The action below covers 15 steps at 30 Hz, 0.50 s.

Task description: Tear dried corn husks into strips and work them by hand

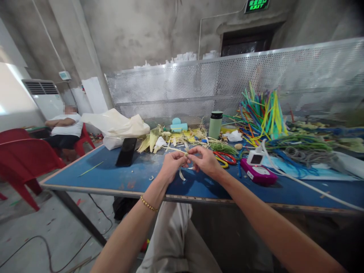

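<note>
My left hand [172, 163] and my right hand [205, 162] meet over the front of the blue table [96, 180]. Both are closed, fingertips pinched together on a pale strip [182, 175] that looks like dried leaf or husk. One curled end hangs below my fingers, and thin ends stick up above them. The exact grip is partly hidden by the fingers. Just behind my hands lies a heap of dry husk pieces [153, 139]. Red-handled scissors [227, 157] rest to the right of my right hand.
At left lies a black phone [126, 151], with a white plastic bag [119, 125] behind it. A green bottle [215, 125], colourful strips [264, 113] and a magenta box [258, 173] with a white cable stand rightward. A person [66, 125] sits beyond, near red chairs [25, 151].
</note>
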Available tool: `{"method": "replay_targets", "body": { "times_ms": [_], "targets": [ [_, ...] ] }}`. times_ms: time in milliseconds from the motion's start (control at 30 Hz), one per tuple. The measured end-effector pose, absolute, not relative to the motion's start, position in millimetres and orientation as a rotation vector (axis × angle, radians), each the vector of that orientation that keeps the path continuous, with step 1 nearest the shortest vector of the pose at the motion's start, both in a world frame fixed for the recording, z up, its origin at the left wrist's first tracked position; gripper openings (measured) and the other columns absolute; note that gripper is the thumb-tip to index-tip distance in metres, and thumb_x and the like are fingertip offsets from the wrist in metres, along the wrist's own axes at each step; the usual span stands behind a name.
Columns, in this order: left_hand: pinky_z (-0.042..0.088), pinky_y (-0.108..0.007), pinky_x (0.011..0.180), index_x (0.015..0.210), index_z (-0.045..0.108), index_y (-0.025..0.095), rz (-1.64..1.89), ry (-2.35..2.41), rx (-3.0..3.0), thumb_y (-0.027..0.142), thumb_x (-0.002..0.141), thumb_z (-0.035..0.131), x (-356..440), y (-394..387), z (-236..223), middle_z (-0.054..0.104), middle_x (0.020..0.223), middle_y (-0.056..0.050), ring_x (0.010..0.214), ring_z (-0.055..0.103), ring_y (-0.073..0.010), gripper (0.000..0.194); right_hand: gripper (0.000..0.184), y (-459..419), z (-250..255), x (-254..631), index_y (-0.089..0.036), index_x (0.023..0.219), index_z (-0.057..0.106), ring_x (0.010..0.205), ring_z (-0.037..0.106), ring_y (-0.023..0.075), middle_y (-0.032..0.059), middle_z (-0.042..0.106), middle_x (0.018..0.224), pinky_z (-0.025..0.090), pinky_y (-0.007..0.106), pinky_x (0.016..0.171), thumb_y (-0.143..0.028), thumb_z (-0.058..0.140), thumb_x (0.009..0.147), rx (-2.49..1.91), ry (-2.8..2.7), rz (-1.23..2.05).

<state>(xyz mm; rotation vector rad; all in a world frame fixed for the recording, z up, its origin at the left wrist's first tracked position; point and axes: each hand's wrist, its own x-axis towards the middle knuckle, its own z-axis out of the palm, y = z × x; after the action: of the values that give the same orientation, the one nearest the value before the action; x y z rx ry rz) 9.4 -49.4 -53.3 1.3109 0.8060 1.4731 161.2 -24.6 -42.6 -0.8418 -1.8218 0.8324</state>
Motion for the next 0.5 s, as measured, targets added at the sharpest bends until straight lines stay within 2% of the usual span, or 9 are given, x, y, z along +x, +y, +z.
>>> {"method": "replay_targets", "body": {
  "times_ms": [67, 133, 233, 500],
  "targets": [
    [0.042, -0.025, 0.055, 0.063, 0.064, 0.012, 1.478, 0.848, 1.336, 0.021, 0.063, 0.070, 10.6, -51.5, -51.2, 0.065, 0.061, -0.005, 0.051, 0.055, -0.0108, 0.011, 0.029, -23.8, -43.6, 160.4, -0.019, 0.092, 0.054, 0.044, 0.058, 0.0145, 0.0000, 0.064, 0.064, 0.048, 0.027, 0.039, -0.043, 0.063, 0.077, -0.797, -1.812, 0.961],
    [0.041, -0.025, 0.055, 0.061, 0.064, 0.012, 1.479, 0.879, 1.342, 0.020, 0.063, 0.069, 11.3, -53.0, -49.6, 0.065, 0.059, -0.004, 0.050, 0.055, -0.0109, 0.010, 0.028, -23.4, -43.8, 159.6, -0.018, 0.085, 0.055, 0.048, 0.060, 0.0143, 0.0002, 0.064, 0.062, 0.051, 0.028, 0.044, -0.043, 0.064, 0.075, -0.776, -1.825, 0.971],
    [0.039, -0.025, 0.053, 0.060, 0.064, 0.011, 1.461, 0.894, 1.306, 0.019, 0.061, 0.069, 10.9, -53.7, -48.4, 0.064, 0.057, -0.004, 0.048, 0.053, -0.0106, 0.009, 0.024, -24.2, -42.5, 159.2, -0.018, 0.077, 0.055, 0.050, 0.059, 0.0135, 0.0006, 0.064, 0.061, 0.052, 0.027, 0.048, -0.041, 0.065, 0.076, -0.788, -1.847, 0.879],
    [0.039, -0.025, 0.053, 0.062, 0.066, 0.010, 1.392, 0.733, 1.152, 0.019, 0.057, 0.072, 8.6, -52.1, -49.4, 0.064, 0.059, -0.005, 0.048, 0.052, -0.0101, 0.012, 0.017, -26.7, -38.1, 160.1, -0.018, 0.070, 0.058, 0.055, 0.059, 0.0139, 0.0023, 0.065, 0.063, 0.047, 0.025, 0.052, -0.032, 0.063, 0.077, -0.817, -1.903, 0.544]
  ]
}}
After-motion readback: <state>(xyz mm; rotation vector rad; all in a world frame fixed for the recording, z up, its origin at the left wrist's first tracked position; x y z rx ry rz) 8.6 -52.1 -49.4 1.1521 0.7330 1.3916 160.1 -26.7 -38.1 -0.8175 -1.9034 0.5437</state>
